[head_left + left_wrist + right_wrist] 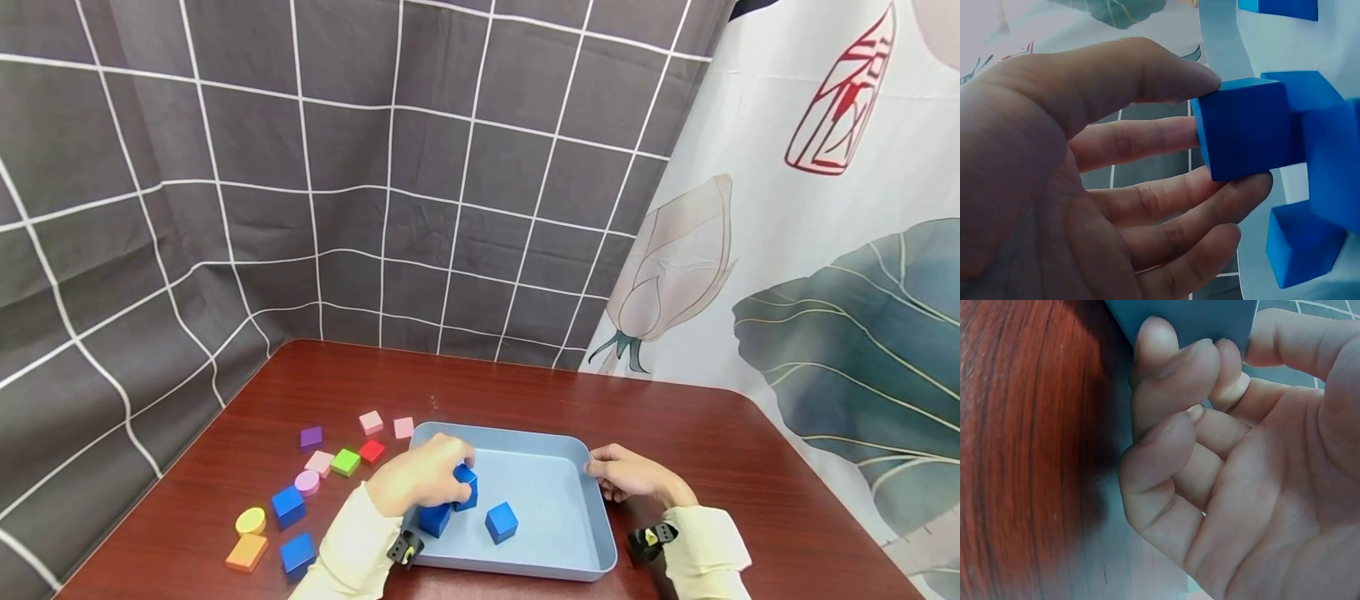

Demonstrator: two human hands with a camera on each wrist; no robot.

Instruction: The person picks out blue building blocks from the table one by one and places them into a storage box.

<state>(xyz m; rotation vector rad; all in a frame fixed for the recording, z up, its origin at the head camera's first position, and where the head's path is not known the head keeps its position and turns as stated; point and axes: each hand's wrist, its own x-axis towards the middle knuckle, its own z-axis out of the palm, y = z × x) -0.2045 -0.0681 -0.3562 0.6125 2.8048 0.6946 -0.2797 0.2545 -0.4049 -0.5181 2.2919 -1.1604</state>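
Observation:
My left hand (426, 475) is over the left part of a light blue tray (543, 483). Between thumb and fingers it pinches a blue cube (1244, 131). Other blue cubes sit close by in the tray, one (434, 518) partly behind the hand and another (501, 522) nearer the middle. The left wrist view shows several cubes around the held one, including a tilted-looking cube (1304, 244). At the tray's right side, my right hand (633, 473) grips the rim, its thumb on one face of the wall (1191, 319) and curled fingers on the other.
On the dark red table (690, 433), left of the tray, lie two blue cubes (288, 507), an orange block (247, 552), a yellow disc (251, 522), a pink disc (307, 482), a green block (346, 462), a red block (371, 452), a purple block (311, 436) and pink blocks (371, 422).

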